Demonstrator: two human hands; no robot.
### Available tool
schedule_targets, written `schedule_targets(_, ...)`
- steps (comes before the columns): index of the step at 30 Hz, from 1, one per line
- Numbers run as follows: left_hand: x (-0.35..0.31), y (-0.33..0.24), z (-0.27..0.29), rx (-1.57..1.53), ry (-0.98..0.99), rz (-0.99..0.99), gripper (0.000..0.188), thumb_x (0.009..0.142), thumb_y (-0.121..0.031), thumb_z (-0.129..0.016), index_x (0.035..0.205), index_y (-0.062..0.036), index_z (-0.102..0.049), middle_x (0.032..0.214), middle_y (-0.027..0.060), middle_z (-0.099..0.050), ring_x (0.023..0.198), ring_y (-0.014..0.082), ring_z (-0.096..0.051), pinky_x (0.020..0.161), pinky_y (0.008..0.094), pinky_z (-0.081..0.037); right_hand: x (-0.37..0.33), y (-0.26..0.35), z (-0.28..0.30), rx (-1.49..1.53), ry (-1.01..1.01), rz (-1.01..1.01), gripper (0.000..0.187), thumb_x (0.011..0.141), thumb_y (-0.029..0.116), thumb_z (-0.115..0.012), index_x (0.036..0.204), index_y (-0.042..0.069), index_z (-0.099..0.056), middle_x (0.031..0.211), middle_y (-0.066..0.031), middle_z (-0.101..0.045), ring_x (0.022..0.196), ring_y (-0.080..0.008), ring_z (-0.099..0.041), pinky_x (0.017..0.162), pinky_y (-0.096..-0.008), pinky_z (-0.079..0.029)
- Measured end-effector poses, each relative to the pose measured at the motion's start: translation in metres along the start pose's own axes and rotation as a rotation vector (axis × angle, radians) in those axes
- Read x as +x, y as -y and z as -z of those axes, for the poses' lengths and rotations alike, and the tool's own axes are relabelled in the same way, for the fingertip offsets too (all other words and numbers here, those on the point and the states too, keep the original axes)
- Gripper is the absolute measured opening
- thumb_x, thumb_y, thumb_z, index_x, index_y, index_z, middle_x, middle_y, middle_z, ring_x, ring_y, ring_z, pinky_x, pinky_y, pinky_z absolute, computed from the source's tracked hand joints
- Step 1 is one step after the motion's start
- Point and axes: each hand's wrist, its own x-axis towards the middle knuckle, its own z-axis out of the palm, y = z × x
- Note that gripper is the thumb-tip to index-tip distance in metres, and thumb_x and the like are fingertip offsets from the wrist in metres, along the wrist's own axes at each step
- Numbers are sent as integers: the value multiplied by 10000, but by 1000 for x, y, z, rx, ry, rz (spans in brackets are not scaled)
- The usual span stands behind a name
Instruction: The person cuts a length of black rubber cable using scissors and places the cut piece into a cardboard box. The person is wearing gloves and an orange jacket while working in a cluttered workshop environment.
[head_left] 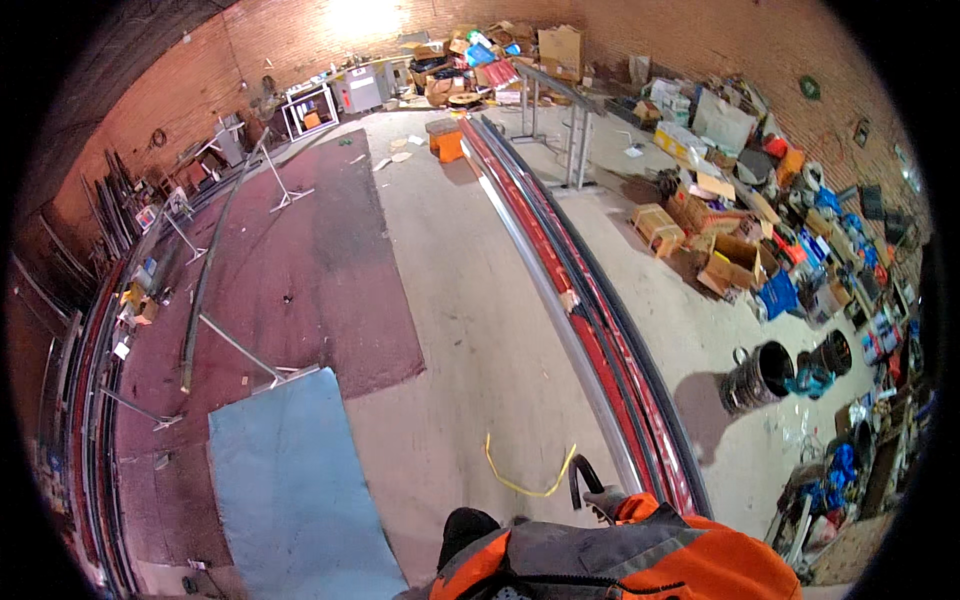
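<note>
My right hand [601, 500], in a grey glove below an orange cuff, is closed around a black curved strip [577, 478] that arches up from it. Its kind is not clear. Just left of it lies a thin yellow strip [525, 491], bent in a wide U, apparently on the floor; whether the two touch I cannot tell. Beside this hand runs a bundle of long red, black and silver profiles [595, 355]. My left hand is out of sight. A dark rounded shape [467, 527] shows past my grey and orange jacket [600, 560].
A blue sheet [290, 480] and dark red mats [300, 260] cover floor on the left, with thin metal stands [245, 350]. An orange stool [446, 140] and metal trestle [575, 135] stand far ahead. Cardboard boxes [735, 262], buckets [757, 377] and clutter line the right.
</note>
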Motion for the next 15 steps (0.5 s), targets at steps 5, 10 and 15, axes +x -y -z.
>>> schedule_targets(5,103,-101,38,-43,21,23,252,927,-281,-573,974,-44,-643,838,119,-670,717,246,-647,654,387,-538,59,197,18,1,-44,81,398,823,453,-707,792,65,-626,647,-59,-586,458,-186,-540,417,-342,-467)
schedule_targets(10,253,-183,146,109,48,-89,256,917,-295,-553,956,-63,-655,805,117,-675,698,252,-649,652,386,-535,159,284,25,140,-131,-52,438,837,465,-650,855,29,-681,645,-78,-602,513,-203,-591,468,-371,-505)
schedule_targets(15,406,-306,345,735,-187,-612,264,907,-308,-533,937,-83,-668,771,114,-681,678,257,-651,651,386,-532,188,415,15,4,-48,185,511,864,552,-638,878,43,-680,647,-80,-609,528,-214,-597,495,-384,-501)
